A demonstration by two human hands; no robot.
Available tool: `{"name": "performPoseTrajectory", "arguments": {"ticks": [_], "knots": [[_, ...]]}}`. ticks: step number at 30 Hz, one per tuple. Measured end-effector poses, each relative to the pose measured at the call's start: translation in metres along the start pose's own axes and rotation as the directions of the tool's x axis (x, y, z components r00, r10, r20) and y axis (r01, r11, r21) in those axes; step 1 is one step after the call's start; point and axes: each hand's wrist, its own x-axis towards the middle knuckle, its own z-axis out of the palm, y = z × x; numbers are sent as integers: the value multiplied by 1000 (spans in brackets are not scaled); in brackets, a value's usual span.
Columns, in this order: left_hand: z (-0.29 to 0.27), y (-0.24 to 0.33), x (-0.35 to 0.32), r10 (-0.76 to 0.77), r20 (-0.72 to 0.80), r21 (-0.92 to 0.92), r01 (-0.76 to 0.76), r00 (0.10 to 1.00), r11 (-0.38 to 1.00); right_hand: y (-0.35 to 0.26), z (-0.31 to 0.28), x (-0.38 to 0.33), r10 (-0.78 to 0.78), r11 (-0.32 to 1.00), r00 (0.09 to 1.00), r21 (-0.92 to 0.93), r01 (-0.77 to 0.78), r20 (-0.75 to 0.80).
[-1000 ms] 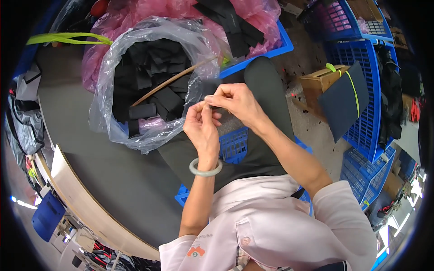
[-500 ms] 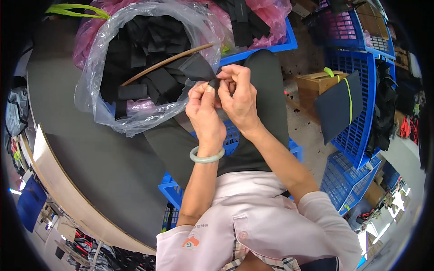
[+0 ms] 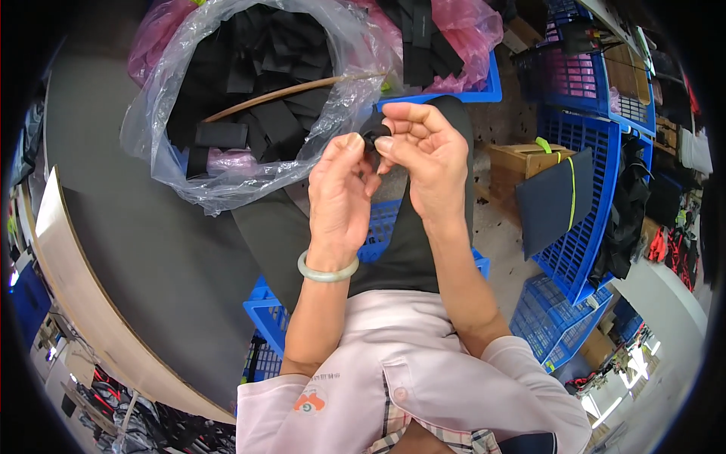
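Note:
A small dark piece of black fabric strip (image 3: 373, 138), bent into a curl, sits between my two hands above my lap. The thumb and fingers of my left hand (image 3: 337, 193) pinch its left side, and a pale bangle circles that wrist. My right hand (image 3: 437, 163) grips the other side between thumb and fingers, its index finger arched above. The fingertips hide part of the piece. Just beyond my left hand, a clear plastic bag (image 3: 144, 144) stands open, full of flat black strips (image 3: 276, 129). A thin brown strip (image 3: 276, 96) lies across them.
The bag rests by a dark grey tabletop (image 3: 144, 280) with a pale wooden edge board (image 3: 113, 303). Beyond my knees is a blue crate (image 3: 484, 87) with pink plastic and black strips. On the right stand blue baskets (image 3: 560, 310), a wooden box (image 3: 503, 181) and a dark panel (image 3: 556, 200).
My right hand has turned and its fingers have spread apart more around the black piece. My left hand keeps its pinch. The whole view has shifted slightly.

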Motion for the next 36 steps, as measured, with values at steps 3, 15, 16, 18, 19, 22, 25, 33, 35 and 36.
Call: {"name": "performPoseTrajectory", "arguments": {"ticks": [3, 15, 16, 18, 19, 22, 25, 33, 35, 36], "knots": [[3, -2, -5, 69, 8, 74, -70, 998, 995, 0, 22, -9, -243, 909, 957, -383, 167, -161], [3, 21, 0, -113, 170, -144, 138, 979, 980, 15, -3, -3, 231, 632, 954, 717, -296, 190], [-1, 20, 2, -111, 167, -146, 136, 980, 980, 13, 0, 0, 235, 631, 953, 716, -300, 192], [-3, 22, 8, 63, 159, -1, -63, 985, 998, -1, 15, 11, 281, 803, 948, 503, -318, 151], [-4, 19, 8, 74, 134, 73, -84, 988, 994, -7, 23, 13, 213, 930, 976, 295, -218, 50], [16, 34, 4, 179, 68, 132, -187, 981, 974, -19, 38, 16, 63, 997, 997, 29, -65, 46], [12, 38, 3, 165, 51, 205, -172, 985, 963, -9, 48, 10, 1, 999, 993, -40, -6, -122], [-6, 52, -7, 156, 164, 108, -174, 974, 979, -3, 58, 1, 24, 982, 999, 188, -32, 48], [2, 64, -7, 176, 188, 120, -200, 966, 972, -10, 72, 1, 46, 962, 999, 268, -51, 23], [-6, 64, 0, 166, 201, 121, -192, 965, 974, -11, 73, 1, 33, 947, 999, 320, -37, 17]]}}
